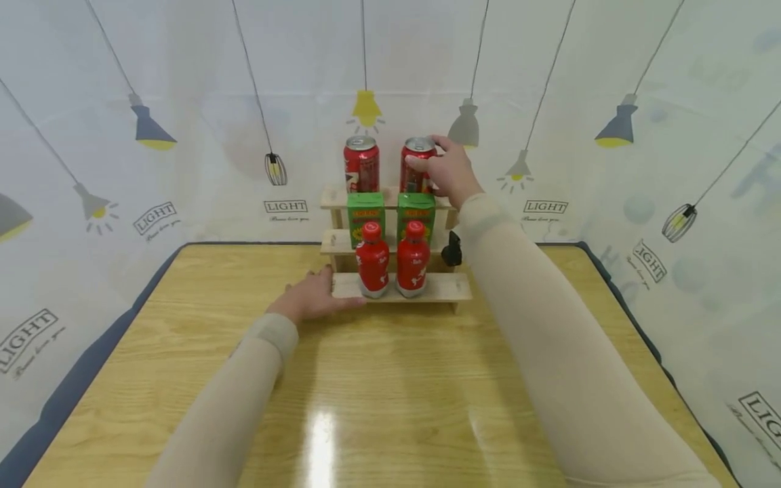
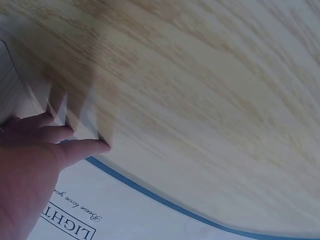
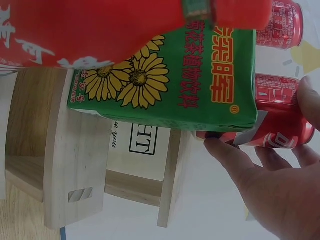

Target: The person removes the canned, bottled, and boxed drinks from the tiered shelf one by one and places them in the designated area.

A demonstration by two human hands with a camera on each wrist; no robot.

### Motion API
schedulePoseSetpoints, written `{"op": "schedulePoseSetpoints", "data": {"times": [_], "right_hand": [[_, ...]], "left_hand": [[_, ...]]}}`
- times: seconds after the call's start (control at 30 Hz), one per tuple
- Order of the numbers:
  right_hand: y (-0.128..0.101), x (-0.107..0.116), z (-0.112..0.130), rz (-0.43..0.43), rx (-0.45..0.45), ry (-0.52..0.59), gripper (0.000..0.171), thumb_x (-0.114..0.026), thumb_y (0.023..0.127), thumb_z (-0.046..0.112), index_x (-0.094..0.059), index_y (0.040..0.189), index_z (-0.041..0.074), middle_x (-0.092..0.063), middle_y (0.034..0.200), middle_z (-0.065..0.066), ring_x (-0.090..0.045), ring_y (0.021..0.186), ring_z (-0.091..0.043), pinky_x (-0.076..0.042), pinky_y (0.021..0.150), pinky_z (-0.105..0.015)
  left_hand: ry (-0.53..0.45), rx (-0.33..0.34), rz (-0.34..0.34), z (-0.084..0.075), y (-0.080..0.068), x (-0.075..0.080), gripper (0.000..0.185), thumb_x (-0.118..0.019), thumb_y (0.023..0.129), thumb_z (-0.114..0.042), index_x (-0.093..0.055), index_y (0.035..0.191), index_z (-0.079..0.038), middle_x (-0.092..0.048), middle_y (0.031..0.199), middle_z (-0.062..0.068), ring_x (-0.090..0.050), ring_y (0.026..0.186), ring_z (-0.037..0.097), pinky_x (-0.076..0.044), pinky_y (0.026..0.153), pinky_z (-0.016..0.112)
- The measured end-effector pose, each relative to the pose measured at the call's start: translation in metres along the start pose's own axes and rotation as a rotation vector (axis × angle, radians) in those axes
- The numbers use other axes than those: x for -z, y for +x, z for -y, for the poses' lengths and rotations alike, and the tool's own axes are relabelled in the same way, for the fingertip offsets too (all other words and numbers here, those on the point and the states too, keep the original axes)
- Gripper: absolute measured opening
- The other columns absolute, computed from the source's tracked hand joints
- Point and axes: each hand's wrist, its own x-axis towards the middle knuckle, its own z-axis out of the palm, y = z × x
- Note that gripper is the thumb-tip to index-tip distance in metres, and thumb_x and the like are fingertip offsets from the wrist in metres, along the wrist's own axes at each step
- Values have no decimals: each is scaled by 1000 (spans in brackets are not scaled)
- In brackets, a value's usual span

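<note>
A three-step wooden rack (image 1: 454, 288) stands at the back middle of the table. Its top step carries two red cans. My right hand (image 1: 432, 160) grips the right can (image 1: 413, 177), thumb on its front and fingers over its rim. The right wrist view shows the same hand (image 3: 265, 125) curled round that can (image 3: 280, 131), behind a green carton (image 3: 190, 90). The left can (image 1: 361, 164) stands free. Two green cartons (image 1: 366, 211) fill the middle step and two red bottles (image 1: 373, 263) the bottom one. My left hand (image 1: 317, 295) lies flat on the table, fingers (image 2: 75, 148) straight, touching the bottom step's left end.
The wooden table (image 1: 378, 393) has a dark blue edge (image 1: 73, 386) and is closed in by white printed curtains (image 1: 183, 135) at the back and both sides. A small black object (image 1: 451, 251) sits by the rack's right side, next to my right forearm.
</note>
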Motion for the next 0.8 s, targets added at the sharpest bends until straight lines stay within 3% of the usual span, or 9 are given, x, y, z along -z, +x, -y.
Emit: {"op": "schedulePoseSetpoints", "data": {"times": [0.5, 0.8], "right_hand": [[2, 1, -2, 7, 8, 31, 76, -77, 99, 34, -39, 165, 34, -50, 163, -4, -54, 144, -25, -54, 115, -54], [-2, 2, -4, 13, 1, 8, 77, -76, 99, 37, -36, 166, 39, -40, 172, 3, -48, 152, -26, -53, 114, -58]], "left_hand": [[-4, -10, -22, 0, -1, 2, 144, -51, 68, -106, -21, 169, -8, -35, 173, 20, -27, 161, 49, -17, 122, 85], [1, 1, -19, 1, 1, -2, 146, -50, 65, -108, -21, 169, -10, -36, 173, 19, -28, 161, 48, -19, 122, 83]]}}
